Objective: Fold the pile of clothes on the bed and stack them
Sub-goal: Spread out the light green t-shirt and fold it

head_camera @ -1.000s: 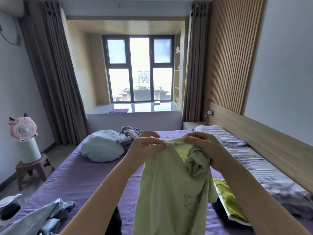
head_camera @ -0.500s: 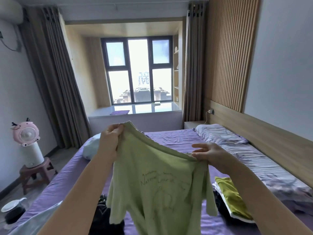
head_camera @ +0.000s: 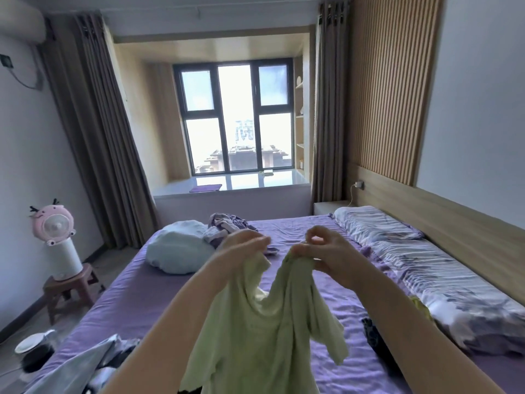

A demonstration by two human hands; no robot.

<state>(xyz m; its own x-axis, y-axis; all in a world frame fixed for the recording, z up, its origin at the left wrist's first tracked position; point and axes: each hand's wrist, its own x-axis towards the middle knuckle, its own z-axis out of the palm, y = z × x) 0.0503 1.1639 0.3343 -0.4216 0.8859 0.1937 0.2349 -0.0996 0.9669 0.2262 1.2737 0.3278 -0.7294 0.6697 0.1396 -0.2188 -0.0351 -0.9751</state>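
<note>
A pale green T-shirt (head_camera: 264, 331) hangs in the air over the purple bed (head_camera: 159, 297). My left hand (head_camera: 241, 247) pinches one side of its top edge and my right hand (head_camera: 324, 251) pinches the other, with the neckline sagging between them. The hands are close together above the middle of the bed. Loose clothes lie at the lower left: a light blue garment (head_camera: 82, 362) with dark pieces next to it. More crumpled lilac clothes (head_camera: 227, 227) sit at the far end. A yellow-green piece (head_camera: 420, 307) and a dark garment (head_camera: 375, 336) lie at the right.
A pale blue pillow (head_camera: 179, 251) lies at the bed's far left. A patterned quilt and pillow (head_camera: 426, 268) run along the wooden headboard on the right. On the left, a pink fan on a small stool (head_camera: 61, 251) stands on the floor, with a round bin (head_camera: 34, 351) nearer.
My hands have come together from a wide spread, so the shirt hangs bunched from two near points instead of stretched flat. The view has tilted, showing more of the bed.
</note>
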